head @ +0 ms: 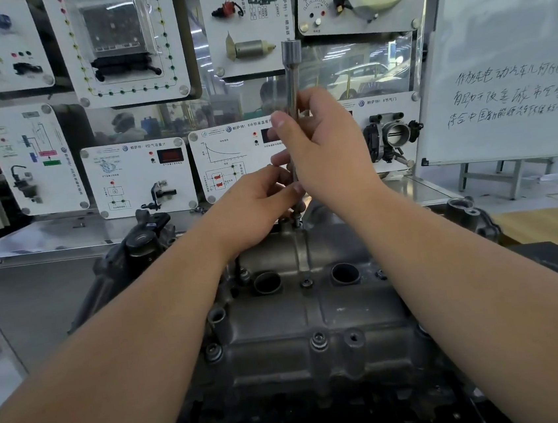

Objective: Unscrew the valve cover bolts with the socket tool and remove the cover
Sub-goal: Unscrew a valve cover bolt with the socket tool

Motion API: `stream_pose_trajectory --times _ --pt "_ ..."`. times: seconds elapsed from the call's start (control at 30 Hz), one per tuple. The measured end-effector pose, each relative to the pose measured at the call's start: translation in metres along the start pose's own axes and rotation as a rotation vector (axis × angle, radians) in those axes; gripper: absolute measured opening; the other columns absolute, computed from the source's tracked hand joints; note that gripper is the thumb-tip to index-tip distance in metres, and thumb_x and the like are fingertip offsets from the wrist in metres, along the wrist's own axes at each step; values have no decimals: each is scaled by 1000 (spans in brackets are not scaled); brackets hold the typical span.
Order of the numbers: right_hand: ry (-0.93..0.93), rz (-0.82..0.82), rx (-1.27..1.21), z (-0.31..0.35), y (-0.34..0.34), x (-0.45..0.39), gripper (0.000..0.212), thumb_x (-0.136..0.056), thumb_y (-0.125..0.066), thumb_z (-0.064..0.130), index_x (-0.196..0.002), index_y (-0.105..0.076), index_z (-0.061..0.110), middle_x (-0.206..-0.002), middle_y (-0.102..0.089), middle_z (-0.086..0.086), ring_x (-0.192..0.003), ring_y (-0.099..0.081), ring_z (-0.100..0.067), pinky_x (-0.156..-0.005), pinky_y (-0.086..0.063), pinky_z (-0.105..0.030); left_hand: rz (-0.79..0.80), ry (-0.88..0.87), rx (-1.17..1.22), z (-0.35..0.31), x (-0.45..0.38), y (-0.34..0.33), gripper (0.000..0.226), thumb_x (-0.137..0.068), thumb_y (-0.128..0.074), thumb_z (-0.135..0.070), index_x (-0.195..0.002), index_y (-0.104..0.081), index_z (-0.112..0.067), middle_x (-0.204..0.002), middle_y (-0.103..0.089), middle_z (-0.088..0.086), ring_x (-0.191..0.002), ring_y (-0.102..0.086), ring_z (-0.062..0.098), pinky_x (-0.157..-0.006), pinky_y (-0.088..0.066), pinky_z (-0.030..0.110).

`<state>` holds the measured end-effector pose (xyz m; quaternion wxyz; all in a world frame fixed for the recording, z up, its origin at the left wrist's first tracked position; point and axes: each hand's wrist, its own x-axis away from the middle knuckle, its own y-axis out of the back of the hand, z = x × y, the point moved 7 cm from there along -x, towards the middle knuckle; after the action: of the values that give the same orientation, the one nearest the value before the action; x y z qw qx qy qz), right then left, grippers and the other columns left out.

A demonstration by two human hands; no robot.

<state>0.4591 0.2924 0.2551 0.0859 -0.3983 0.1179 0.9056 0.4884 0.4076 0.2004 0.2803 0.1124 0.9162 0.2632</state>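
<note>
Behind the grey, grimy valve cover (316, 314) hang training panels (139, 177). Your right hand (326, 151) grips the upright steel socket tool (292, 82) above the cover's far edge; your left hand (256, 203) pinches its lower shaft.

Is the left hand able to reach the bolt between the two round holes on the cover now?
Probably yes: the bolt lies bare on the valve cover, just nearer than the left hand, with nothing above it.

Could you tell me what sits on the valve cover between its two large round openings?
In the head view, one small bolt sits between the left opening and right opening.
</note>
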Motion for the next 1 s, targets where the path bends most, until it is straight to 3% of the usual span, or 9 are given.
stream_pose_trajectory --times 0.1,0.17,0.3,0.43,0.53,0.67,0.77,0.87,1.0 --pt "-6 8 13 0 0 0 10 -105 -53 28 -99 -59 24 -94 -73 5 -70 -73 -7 -55 -54 -31 -12 17 32 2 0 0 15 -106 -54 -25 -101 -68 -24 -92 -77 -5 -80 -72 6 -65 -50 16" --pt "-1 21 42 1 -2 -1 18 -106 -49 29 -93 -60 24 -95 -73 6 -72 -72 -7 -55 -55 -32 -13 30 48 2 0 0 18 -107 -52 -22 -102 -69 -25 -93 -78 -5 -75 -70 -3 -59 -45 6" --pt "-14 27 57 0 -4 -2 23 -107 -47 34 -87 -58 30 -91 -72 7 -72 -72 -9 -60 -54 -33 -10 17 31 -1 1 0 16 -107 -52 -24 -109 -67 -17 -95 -76 -1 -73 -68 -4 -59 -44 5" --pt "-9 4 39 -4 -2 -3 17 -102 -57 34 -115 -58 23 -92 -74 6 -72 -73 -6 -64 -59 -34 -18 43 17 1 1 0 19 -105 -55 -33 -112 -65 -18 -93 -76 -2 -76 -69 3 -60 -44 9" --pt "22 -18 59 -2 0 -3 6 -103 -55 28 -104 -59 23 -93 -74 5 -71 -72 -6 -60 -56 -31 -22 60 33 1 2 1 12 -105 -56 -31 -102 -65 -23 -88 -76 -4 -75 -70 4 -59 -44 10" --pt "11 -3 92 -2 -2 -4 23 -106 -46 26 -85 -56 26 -93 -73 4 -71 -71 -7 -59 -55 -33 -23 48 83 -3 4 -1 17 -107 -52 -19 -99 -65 -24 -91 -75 -2 -70 -68 -3 -56 -44 5" --pt "7 -3 77 0 -3 -4 24 -106 -46 28 -84 -55 28 -90 -72 4 -67 -71 -7 -63 -54 -33 -19 37 65 -4 3 -1 14 -107 -53 -18 -105 -66 -14 -99 -75 8 -71 -67 -1 -58 -44 5" --pt "1 -3 35 -1 -2 -2 6 -103 -55 33 -99 -55 29 -87 -73 5 -68 -72 -8 -61 -57 -36 -12 28 72 -5 3 -1 18 -107 -54 -18 -113 -64 -5 -95 -71 7 -71 -65 1 -61 -45 7" --pt "8 -20 35 -1 0 -3 15 -105 -53 29 -91 -48 34 -88 -73 8 -68 -72 -6 -54 -53 -30 -15 35 89 -5 4 -2 13 -106 -54 -18 -102 -65 -12 -89 -71 3 -67 -65 -2 -57 -44 6"
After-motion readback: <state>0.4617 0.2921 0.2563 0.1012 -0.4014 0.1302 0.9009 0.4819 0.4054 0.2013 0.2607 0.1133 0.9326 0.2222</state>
